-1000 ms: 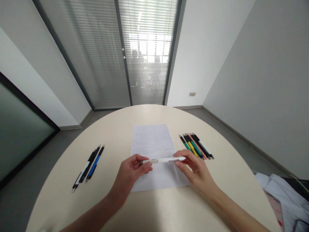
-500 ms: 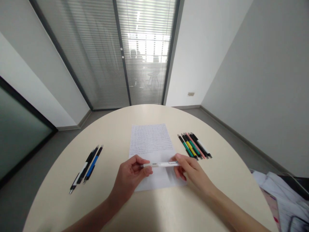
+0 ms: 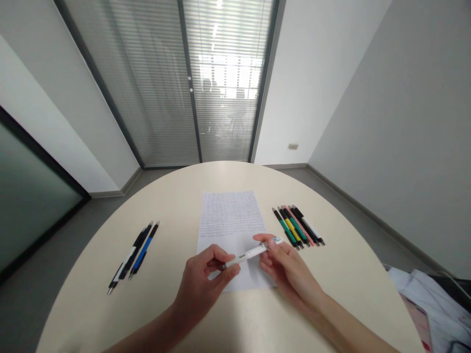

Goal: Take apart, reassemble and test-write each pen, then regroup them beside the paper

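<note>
Left hand (image 3: 202,277) and right hand (image 3: 294,274) pinch opposite ends of white pen (image 3: 247,255), aslant above written sheet (image 3: 232,215); blue pen (image 3: 145,247), yellow pen (image 3: 291,229) lie on table (image 3: 176,201).

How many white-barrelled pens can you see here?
3. The held pen spans the left hand and right hand; another pen lies at left on the table; a third pen is farthest right among those at right.

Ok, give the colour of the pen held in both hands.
The pen is mostly white, seen in the head view.
</note>
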Tool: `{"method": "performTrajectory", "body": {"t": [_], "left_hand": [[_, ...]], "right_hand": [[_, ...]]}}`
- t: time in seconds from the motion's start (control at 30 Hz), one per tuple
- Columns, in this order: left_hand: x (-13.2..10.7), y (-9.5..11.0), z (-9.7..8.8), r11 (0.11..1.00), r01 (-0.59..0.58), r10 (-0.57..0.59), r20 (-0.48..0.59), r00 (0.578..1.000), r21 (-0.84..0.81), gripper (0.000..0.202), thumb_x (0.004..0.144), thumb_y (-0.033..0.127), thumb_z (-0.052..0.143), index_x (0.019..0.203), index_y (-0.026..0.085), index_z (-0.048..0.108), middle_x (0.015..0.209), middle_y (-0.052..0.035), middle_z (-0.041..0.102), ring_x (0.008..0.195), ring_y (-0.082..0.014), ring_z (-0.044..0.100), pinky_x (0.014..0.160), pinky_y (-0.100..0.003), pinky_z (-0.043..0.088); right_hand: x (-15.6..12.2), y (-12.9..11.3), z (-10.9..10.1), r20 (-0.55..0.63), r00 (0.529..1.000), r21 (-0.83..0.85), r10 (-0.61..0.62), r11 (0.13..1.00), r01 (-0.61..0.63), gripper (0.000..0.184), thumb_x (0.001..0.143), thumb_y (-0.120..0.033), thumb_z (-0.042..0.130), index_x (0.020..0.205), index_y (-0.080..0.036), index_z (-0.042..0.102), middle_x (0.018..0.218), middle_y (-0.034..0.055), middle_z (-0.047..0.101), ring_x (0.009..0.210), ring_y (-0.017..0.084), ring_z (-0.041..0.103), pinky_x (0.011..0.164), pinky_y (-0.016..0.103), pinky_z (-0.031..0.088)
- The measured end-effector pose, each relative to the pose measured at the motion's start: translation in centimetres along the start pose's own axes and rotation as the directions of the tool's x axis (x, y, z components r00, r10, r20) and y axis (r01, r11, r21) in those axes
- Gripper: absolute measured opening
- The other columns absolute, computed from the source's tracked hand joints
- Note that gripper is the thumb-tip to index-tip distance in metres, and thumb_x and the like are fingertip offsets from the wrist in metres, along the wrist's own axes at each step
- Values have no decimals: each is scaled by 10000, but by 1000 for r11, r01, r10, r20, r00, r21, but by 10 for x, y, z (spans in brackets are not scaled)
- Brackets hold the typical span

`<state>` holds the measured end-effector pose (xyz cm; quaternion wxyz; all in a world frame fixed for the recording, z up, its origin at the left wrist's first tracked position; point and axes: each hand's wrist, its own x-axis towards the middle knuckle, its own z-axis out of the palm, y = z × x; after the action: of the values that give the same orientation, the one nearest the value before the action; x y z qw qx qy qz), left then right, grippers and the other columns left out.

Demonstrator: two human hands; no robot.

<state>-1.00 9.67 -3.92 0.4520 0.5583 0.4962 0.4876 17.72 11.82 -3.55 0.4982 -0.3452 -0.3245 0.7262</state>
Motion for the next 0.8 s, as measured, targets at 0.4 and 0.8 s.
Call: {"method": "performTrajectory", "body": {"t": [0.4,0.8], "left_hand": [[-6,-23,1,700,-281,-10,402,915,656,365,863,159,491,1220,168,570,960,-73,680,897,-218,633,868,-385,499],[-16,-30,8,600,-381,20,463,886,703,354,931,171,440,1274,151,527,1138,-124,663,1007,-243,638,877,-396,534]], "right_hand": [[60,-39,-16,12,997,299,72,952,-73,489,898,-591,374,590,-211,358,454,-66,323,359,63,128,320,158,139],[85,-11,-16,-185,983,344,-15,935,79,513,850,-593,324,502,-223,253,405,-73,231,324,68,166,287,172,180]]}}
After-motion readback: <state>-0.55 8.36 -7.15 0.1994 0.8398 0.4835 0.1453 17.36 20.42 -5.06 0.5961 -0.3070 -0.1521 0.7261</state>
